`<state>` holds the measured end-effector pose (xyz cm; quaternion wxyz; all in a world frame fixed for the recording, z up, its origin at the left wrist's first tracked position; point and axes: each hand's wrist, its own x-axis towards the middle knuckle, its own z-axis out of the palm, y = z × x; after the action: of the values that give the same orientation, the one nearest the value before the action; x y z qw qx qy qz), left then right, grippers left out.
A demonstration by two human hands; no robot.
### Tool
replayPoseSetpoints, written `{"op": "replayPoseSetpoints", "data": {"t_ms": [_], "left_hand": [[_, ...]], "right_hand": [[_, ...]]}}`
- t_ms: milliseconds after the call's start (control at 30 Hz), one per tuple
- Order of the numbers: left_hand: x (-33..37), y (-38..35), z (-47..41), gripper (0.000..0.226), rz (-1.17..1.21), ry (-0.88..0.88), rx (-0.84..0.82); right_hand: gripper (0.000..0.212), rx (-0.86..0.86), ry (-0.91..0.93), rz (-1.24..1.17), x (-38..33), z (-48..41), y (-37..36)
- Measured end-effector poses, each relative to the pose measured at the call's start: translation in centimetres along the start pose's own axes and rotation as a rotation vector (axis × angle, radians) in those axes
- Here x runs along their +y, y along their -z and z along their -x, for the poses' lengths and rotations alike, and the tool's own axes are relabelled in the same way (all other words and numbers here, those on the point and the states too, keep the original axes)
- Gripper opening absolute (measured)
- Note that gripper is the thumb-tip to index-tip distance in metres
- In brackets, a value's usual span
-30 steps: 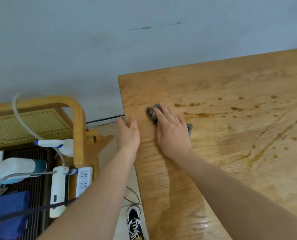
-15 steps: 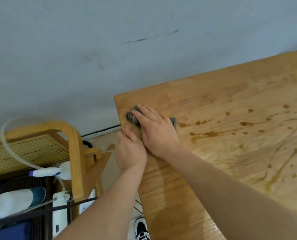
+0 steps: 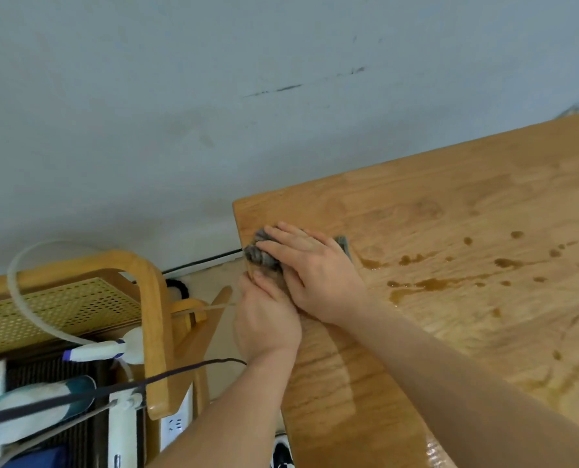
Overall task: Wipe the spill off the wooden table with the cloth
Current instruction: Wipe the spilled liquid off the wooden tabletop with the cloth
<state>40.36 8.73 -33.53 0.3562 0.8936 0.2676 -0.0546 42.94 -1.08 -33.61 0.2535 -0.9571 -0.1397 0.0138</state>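
**Cloth at the table's far-left corner, brown spill to its right**

We see a grey cloth point(image 3: 262, 256), bunched and wrinkled, lying on the wooden table point(image 3: 450, 204) close to its far-left corner, right up against the left edge. Only two bits of it show: a crumpled lump on the left and a small grey tip poking out on the right of the hand that covers it. The spill point(image 3: 426, 283) is a scatter of brown drops, blotches and thin trails across the tabletop to the right of the cloth, the nearest puddle lying just beside the cloth's right tip. The wood nearer to us has a wet sheen.

Most of the cloth is hidden under the right hand, so we cannot tell its full shape or size. The table runs out of view on the right and at the near side. On the floor below the table edge a shoe point(image 3: 283, 454) is cut off by the frame. The objects at the lower left, beside a wooden chair point(image 3: 153, 332) with a perforated panel, are cluttered and hard to identify apart from a white power strip point(image 3: 176, 425).

Our right hand point(image 3: 315, 275) lies flat on the cloth, fingers extended and slightly spread, pressing it to the table. Our left hand point(image 3: 266, 324) sits at the table's left edge, fingers curled over it, touching the right hand; we cannot tell whether it touches the cloth.
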Motion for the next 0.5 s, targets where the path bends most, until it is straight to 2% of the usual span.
{"op": "replayPoseSetpoints", "data": {"t_ms": [133,267,400,433,500], "left_hand": [[-0.1,0.0,0.0,0.034,0.004,-0.023,-0.008],[-0.3,0.3,0.2,0.035,-0.014,-0.029,-0.041],[0.0,0.4,-0.2,0.036,-0.007,-0.004,-0.082],[0.1,0.4,-0.2,0.036,-0.004,-0.002,-0.091],[0.1,0.6,0.0,0.034,0.004,-0.005,-0.090]], "right_hand": [[0.046,0.110,-0.188,0.069,3.0,-5.0,1.4],[0.046,0.087,-0.264,0.157,6.9,-1.8,3.9],[0.049,0.161,-0.526,0.165,9.2,-1.3,5.9],[0.050,0.180,-0.541,0.154,8.3,-1.8,5.5],[0.054,0.156,-0.441,0.126,5.4,-0.9,4.1]]}}
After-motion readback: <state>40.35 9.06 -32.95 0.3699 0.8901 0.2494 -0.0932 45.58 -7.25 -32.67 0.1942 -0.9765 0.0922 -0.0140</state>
